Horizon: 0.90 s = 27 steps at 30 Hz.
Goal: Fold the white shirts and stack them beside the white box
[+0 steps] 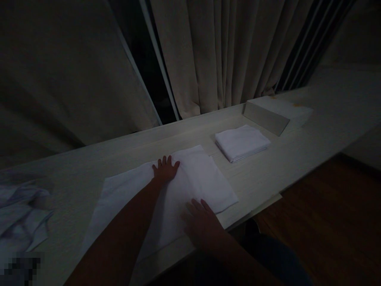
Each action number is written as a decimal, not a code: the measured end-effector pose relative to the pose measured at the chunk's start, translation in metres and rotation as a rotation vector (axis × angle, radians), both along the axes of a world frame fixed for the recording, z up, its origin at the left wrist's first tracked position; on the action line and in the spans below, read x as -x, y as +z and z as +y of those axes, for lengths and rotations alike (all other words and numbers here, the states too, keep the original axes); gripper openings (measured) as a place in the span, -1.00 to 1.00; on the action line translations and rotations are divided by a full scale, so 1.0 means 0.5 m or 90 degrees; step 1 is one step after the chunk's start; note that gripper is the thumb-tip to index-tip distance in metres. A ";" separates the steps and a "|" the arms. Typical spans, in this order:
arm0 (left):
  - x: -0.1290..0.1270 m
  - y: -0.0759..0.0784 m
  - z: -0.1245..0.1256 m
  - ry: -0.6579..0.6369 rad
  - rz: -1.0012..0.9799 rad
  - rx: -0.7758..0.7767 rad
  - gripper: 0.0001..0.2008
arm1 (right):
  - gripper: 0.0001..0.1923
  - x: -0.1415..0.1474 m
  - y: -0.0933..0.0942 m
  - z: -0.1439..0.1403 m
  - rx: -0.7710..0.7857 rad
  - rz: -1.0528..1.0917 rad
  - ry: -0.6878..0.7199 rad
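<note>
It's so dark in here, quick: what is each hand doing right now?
Left hand: open, pressed flat on the white cloth, holding nothing.
Right hand: open, resting flat on the same cloth near its front edge, holding nothing.

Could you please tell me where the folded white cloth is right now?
In the head view, the folded white cloth lies on the counter, right of the spread cloth, near the box.

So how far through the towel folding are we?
Done: one folded towel lies beside the grey box. In hand: the left hand and right hand press flat on a spread white towel. Left: a crumpled pile of cloth at the counter's left end.
</note>
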<state>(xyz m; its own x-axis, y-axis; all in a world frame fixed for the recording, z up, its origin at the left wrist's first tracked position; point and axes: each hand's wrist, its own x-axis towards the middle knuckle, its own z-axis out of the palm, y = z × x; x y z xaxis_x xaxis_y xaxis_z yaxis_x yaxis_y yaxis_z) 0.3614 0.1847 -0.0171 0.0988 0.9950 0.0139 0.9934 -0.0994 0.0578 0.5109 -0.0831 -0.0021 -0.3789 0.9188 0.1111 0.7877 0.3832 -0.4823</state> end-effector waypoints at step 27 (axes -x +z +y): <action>-0.335 -0.016 0.004 -0.383 -0.033 -0.024 -0.24 | -0.61 -0.014 -0.001 0.004 -0.080 -0.025 0.003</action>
